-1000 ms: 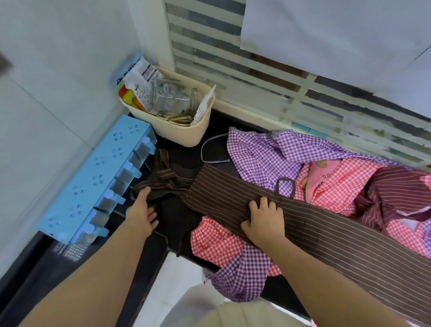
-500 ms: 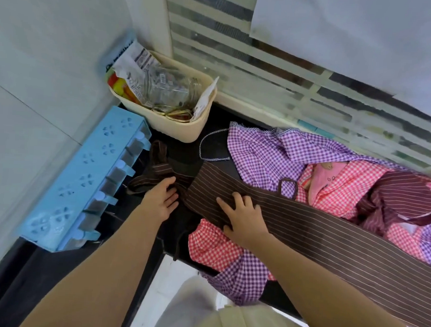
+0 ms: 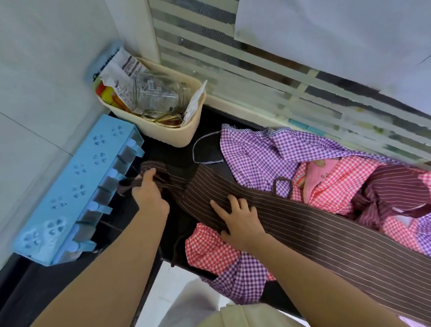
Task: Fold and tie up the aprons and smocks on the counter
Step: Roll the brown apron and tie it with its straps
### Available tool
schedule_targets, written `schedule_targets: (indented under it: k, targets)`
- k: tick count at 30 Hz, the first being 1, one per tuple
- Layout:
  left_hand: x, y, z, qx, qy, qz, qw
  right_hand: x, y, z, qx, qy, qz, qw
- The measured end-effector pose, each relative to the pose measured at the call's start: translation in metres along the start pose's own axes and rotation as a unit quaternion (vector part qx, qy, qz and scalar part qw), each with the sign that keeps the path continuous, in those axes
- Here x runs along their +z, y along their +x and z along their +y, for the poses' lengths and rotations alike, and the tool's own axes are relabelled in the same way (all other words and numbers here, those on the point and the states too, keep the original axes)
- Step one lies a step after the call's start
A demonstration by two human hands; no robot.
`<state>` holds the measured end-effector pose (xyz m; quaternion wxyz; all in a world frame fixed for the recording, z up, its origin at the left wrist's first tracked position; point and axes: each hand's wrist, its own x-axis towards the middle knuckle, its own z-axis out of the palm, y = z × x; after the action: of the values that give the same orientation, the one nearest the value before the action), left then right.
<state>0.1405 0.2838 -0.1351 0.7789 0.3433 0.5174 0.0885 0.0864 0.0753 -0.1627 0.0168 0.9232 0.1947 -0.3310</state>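
Lying beside the blue rack (image 3: 72,189), the brown striped apron (image 3: 330,232) is pressed by the flat, spread right hand (image 3: 241,219) while the left hand (image 3: 150,195) grips its bunched ties (image 3: 160,167) nearer the rack.

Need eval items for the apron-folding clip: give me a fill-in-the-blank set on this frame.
The right hand lies flat on the ____ striped apron.
The left hand grips that apron's bunched ties beside the ____ plastic rack.
The cream basket holds a clear glass ____.
Missing words: brown; blue; jar.
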Motion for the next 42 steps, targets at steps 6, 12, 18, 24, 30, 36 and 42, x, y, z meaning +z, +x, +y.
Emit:
schedule_targets:
  k: [6,12,18,24,30,36,42]
  targets:
    - [0.000,-0.040,-0.043,0.414,0.487,-0.337,0.691,0.000,-0.004,0.012,0.018,0.298,0.097,0.950]
    - [-0.027,-0.052,-0.083,0.334,0.773,-0.424,0.333,-0.005,-0.021,0.046,0.268,0.850,0.092,0.444]
    - [-0.033,-0.049,-0.085,0.367,0.760,-0.425,0.328,-0.002,-0.025,0.043,0.239,0.679,0.087,0.689]
    - [-0.042,-0.040,-0.087,0.370,0.715,-0.407,0.431,0.003,-0.028,0.048,0.244,0.680,0.163,0.672]
    - [-0.044,-0.038,-0.085,0.367,0.663,-0.397,0.517,-0.006,-0.015,0.050,0.135,0.505,0.244,0.817]
    - [-0.038,-0.041,-0.085,0.286,0.660,-0.374,0.585,-0.016,-0.011,0.050,0.183,0.661,0.193,0.702]
    - [-0.030,-0.044,-0.094,0.296,0.673,-0.395,0.550,-0.010,-0.036,0.063,0.161,0.759,0.119,0.619]
